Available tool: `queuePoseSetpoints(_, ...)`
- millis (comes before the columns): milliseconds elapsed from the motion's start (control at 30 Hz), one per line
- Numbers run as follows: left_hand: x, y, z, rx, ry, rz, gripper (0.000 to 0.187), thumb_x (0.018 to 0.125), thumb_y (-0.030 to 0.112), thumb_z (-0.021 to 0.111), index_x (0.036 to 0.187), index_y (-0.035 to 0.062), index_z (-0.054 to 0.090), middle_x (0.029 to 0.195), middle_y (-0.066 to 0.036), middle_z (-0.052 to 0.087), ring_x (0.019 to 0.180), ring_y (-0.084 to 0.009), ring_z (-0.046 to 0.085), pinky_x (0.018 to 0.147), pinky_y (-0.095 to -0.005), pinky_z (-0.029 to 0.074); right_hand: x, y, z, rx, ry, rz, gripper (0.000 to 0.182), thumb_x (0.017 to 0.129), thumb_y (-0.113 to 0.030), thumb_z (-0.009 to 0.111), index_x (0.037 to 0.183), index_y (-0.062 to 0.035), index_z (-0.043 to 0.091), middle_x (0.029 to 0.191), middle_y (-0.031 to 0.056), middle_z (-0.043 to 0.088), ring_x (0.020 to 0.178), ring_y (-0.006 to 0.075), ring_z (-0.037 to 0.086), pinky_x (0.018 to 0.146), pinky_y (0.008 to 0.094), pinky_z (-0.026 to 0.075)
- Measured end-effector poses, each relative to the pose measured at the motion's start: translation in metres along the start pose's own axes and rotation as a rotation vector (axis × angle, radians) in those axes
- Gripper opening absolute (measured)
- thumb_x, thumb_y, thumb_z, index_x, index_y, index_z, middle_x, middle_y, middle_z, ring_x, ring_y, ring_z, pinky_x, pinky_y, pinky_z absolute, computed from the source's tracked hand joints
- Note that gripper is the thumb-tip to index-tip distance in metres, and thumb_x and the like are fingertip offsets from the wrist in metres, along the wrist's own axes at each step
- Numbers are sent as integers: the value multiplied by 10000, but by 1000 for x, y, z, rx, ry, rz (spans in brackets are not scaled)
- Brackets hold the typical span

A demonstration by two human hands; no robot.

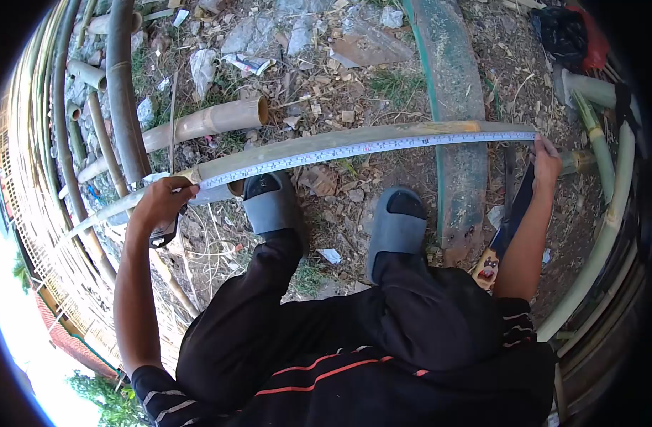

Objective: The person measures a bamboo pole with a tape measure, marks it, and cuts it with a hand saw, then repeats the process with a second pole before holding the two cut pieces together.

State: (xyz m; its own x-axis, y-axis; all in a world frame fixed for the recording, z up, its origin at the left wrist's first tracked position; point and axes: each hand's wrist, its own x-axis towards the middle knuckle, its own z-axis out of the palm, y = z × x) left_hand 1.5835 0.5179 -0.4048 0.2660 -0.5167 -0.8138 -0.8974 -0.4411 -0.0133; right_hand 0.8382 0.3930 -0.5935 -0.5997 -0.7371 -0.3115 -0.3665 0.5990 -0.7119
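A long bamboo pole (326, 141) lies across in front of me. Along its near side a white tape measure (369, 149) is stretched out. My left hand (159, 203) pinches the tape near a joint of the pole, and the dark tape case (164, 235) hangs below that hand. At the pole's right end, my right hand (547, 164) pinches the tape's other end against the bamboo. Beside my right forearm is a handsaw (488, 265) with a wooden handle, its blade partly hidden by the arm.
A worn greenish plank (460, 92) runs under the pole. Thick cut bamboo (219, 119) lies beyond it at left, near stacked long poles (62, 107). More bamboo poles (611, 220) stand at right. Black and red plastic bags (561, 35) sit at far right, with litter and chips around.
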Motion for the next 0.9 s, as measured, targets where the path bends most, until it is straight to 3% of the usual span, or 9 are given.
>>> queuePoseSetpoints(33, -3, -5, -2, 23, 31, -56, 366, 995, 377, 696, 1110, 44, 793, 925, -180, 768, 869, -313, 744, 832, -427, 549, 3, 0, 0, -24, 24, 16, 439, 993, -280, 764, 1291, 40, 715, 907, 49, 718, 772, 98, 635, 672, 251, 514)
queuePoseSetpoints(67, -1, -22, 4, 1, 79, -61, 350, 986, 375, 702, 1084, 55, 804, 897, -182, 764, 853, -307, 751, 820, -425, 549, 8, 1, 0, -36, 10, 3, 439, 993, -280, 764, 1291, 40, 715, 907, 49, 718, 772, 98, 635, 672, 251, 514)
queuePoseSetpoints(133, 4, -43, 14, -9, 126, -123, 354, 981, 404, 701, 1079, 82, 812, 886, -183, 766, 858, -331, 754, 829, -446, 548, 16, 6, -3, -153, 19, 45, 390, 1027, -291, 720, 1318, -30, 723, 1100, 39, 737, 900, 113, 685, 774, 276, 561)
queuePoseSetpoints(200, 6, -53, 25, 25, 220, -114, 353, 982, 414, 691, 1092, 100, 809, 886, -195, 763, 916, -362, 747, 873, -474, 535, 23, 11, -7, -169, 9, 22, 400, 1026, -293, 722, 1326, -29, 717, 1095, 42, 738, 905, 115, 688, 777, 277, 566)
queuePoseSetpoints(333, 11, -80, 46, 119, 419, -120, 332, 975, 389, 703, 1094, 96, 806, 1291, -179, 642, 1110, -393, 688, 940, -499, 517, 25, 8, -9, -186, -20, 14, 402, 1026, -298, 720, 1327, -31, 713, 1068, 49, 738, 904, 121, 693, 760, 275, 571)
queuePoseSetpoints(500, 14, -80, 45, 70, 427, -118, 335, 972, 392, 705, 1131, 117, 811, 1234, -186, 668, 1104, -385, 692, 955, -490, 519, 39, 16, -11, -204, -25, -9, 387, 1032, -298, 708, 1326, -46, 715, 1067, 46, 742, 910, 133, 700, 762, 288, 570)
queuePoseSetpoints(600, 22, -79, 32, 57, 396, -118, 343, 969, 401, 701, 1116, 112, 813, 1067, -180, 745, 1071, -383, 704, 943, -482, 524, 36, 16, -10, -224, 16, 15, 380, 1037, -297, 701, 1327, -52, 715, 1089, 47, 742, 928, 136, 704, 758, 286, 563)
queuePoseSetpoints(800, 29, -71, 25, 135, 373, -132, 342, 961, 408, 705, 1106, 118, 815, 1050, -194, 761, 1022, -373, 724, 927, -486, 533, 30, 16, -9, -169, 16, 16, 394, 1032, -302, 707, 1345, -61, 709, 1099, 43, 748, 966, 138, 713, 777, 291, 552)
queuePoseSetpoints(900, 31, -72, 26, 152, 367, -147, 336, 962, 406, 702, 1101, 122, 816, 1051, -192, 763, 1019, -370, 728, 924, -487, 539, 23, 7, -3, -174, 33, 14, 413, 1036, -333, 690, 1346, -61, 710, 1149, 70, 765, 1000, 198, 737, 856, 346, 566)
